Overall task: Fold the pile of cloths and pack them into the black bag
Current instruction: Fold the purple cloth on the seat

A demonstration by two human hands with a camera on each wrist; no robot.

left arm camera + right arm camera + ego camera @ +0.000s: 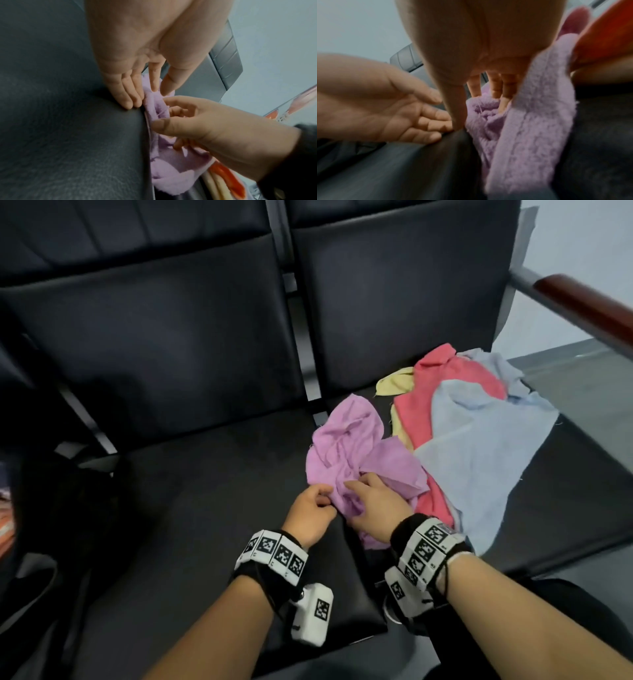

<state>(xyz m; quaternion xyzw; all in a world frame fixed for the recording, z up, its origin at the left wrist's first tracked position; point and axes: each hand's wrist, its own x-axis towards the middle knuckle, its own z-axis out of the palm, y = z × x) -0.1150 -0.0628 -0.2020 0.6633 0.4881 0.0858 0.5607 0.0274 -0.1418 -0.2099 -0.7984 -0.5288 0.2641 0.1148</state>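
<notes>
A crumpled purple cloth [346, 440] lies across the gap between two black seats. My left hand [325, 498] pinches its near edge between thumb and index finger [154, 81]; the other fingers rest on the seat. My right hand [356, 484] grips a fold of the same cloth [164, 169], thumb on top and fingers curled into it [503, 92]. Behind it on the right seat is the pile: a red cloth [455, 378], a light blue cloth [486, 446] and a yellow cloth [394, 381]. A black bag [68, 501] sits dimly at the far left.
The left seat cushion [205, 508] is bare black leather in front of my left hand. A wood-topped armrest [589, 306] runs along the right side. Seat backs [164, 337] rise behind. A grey floor [582, 392] lies beyond the right seat.
</notes>
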